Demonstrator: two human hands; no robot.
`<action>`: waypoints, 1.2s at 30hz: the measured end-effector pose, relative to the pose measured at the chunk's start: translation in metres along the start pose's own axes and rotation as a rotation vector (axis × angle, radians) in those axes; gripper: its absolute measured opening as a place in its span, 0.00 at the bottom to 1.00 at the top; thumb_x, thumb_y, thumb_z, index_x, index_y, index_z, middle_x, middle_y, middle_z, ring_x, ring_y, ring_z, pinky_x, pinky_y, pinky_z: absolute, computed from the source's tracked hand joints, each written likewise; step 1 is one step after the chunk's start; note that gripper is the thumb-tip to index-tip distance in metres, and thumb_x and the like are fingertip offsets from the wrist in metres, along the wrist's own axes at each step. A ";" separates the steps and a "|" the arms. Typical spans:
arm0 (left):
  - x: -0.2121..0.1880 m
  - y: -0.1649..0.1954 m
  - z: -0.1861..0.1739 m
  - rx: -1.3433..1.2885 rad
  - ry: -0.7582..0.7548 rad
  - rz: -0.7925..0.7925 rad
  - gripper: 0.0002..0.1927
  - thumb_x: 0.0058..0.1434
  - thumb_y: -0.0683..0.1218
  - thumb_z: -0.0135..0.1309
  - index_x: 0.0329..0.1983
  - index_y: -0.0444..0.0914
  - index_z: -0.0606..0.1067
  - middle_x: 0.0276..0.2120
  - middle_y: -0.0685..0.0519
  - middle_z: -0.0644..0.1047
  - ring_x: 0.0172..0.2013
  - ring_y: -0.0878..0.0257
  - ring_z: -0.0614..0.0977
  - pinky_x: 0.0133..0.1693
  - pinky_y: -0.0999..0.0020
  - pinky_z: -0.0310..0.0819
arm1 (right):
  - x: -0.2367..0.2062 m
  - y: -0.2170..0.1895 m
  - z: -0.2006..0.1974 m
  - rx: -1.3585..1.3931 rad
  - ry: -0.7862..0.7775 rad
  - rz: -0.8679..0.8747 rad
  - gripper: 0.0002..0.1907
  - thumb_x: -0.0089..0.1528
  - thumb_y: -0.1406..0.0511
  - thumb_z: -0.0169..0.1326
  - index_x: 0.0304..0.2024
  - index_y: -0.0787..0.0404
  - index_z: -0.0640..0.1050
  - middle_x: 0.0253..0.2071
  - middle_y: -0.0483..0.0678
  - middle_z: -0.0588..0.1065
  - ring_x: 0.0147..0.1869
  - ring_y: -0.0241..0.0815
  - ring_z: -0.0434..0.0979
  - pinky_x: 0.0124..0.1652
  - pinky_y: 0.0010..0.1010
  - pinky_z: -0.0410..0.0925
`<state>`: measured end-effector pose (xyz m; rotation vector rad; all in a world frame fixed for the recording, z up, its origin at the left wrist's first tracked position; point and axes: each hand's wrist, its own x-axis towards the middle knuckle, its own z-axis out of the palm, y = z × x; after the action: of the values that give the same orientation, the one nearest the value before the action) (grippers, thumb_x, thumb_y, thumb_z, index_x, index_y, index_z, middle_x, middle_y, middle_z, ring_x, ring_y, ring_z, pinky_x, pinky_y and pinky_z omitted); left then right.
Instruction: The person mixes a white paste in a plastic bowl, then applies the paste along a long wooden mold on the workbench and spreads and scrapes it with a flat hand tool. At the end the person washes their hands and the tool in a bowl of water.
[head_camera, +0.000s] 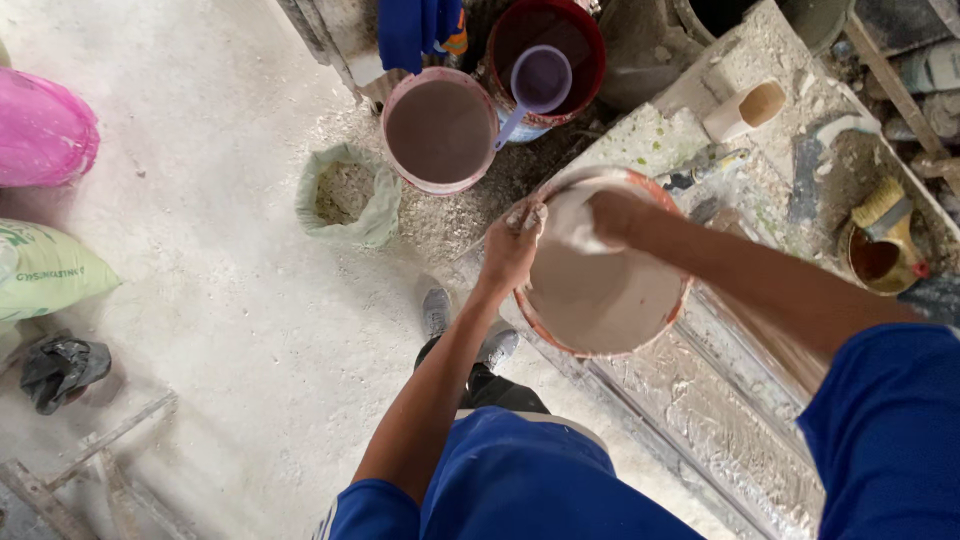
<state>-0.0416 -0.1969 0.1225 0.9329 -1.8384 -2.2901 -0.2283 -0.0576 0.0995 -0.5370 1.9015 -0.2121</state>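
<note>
Dusty white plaster covers the floor (230, 300) below us, and a crusted workbench (720, 400) runs along our right side. We stand at the bench with a wide basin (600, 290) of pale grey paste resting on its edge. Our left hand (512, 250) is clenched on the basin's near-left rim, fingers curled over the lip. Our right hand (615, 215) dips into the basin at its far side, smeared white and pressed against the paste; whether its fingers are curled or spread we cannot tell.

Just beyond the basin, on the floor, stands a pink bucket (440, 130) filled with brownish liquid, and touching it a red bucket (545, 60) with a purple scoop (535, 85) leaning inside. An open green sack (348, 195) of powder sits just left of the pink bucket. On the bench lie a cream cup (745, 110) on its side and a yellow brush (885, 215) in a small pot. At the far left lie a pink bag (45, 130) and a green bag (50, 270).
</note>
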 end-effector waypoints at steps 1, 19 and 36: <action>-0.001 -0.001 0.000 -0.032 0.007 0.070 0.16 0.70 0.45 0.48 0.57 0.37 0.78 0.24 0.60 0.74 0.22 0.73 0.68 0.24 0.72 0.64 | -0.007 0.011 -0.006 0.053 0.084 -0.004 0.17 0.70 0.55 0.49 0.44 0.60 0.80 0.40 0.52 0.79 0.43 0.45 0.79 0.45 0.40 0.71; 0.016 -0.038 0.020 -0.246 -0.048 0.029 0.35 0.76 0.63 0.29 0.52 0.31 0.78 0.28 0.60 0.76 0.28 0.71 0.74 0.31 0.70 0.71 | -0.009 -0.011 0.072 0.490 0.565 -0.059 0.17 0.70 0.55 0.49 0.42 0.60 0.81 0.38 0.51 0.80 0.41 0.45 0.79 0.43 0.39 0.71; 0.009 -0.048 0.022 -0.022 0.014 0.105 0.20 0.66 0.42 0.52 0.62 0.35 0.74 0.49 0.43 0.82 0.46 0.63 0.83 0.47 0.68 0.79 | -0.082 0.066 0.060 0.300 0.291 0.057 0.18 0.70 0.55 0.49 0.41 0.60 0.81 0.36 0.51 0.80 0.39 0.45 0.79 0.42 0.39 0.71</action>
<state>-0.0449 -0.1682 0.0778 0.8270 -1.8066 -2.2320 -0.1659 0.0440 0.1186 -0.2578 2.1129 -0.5535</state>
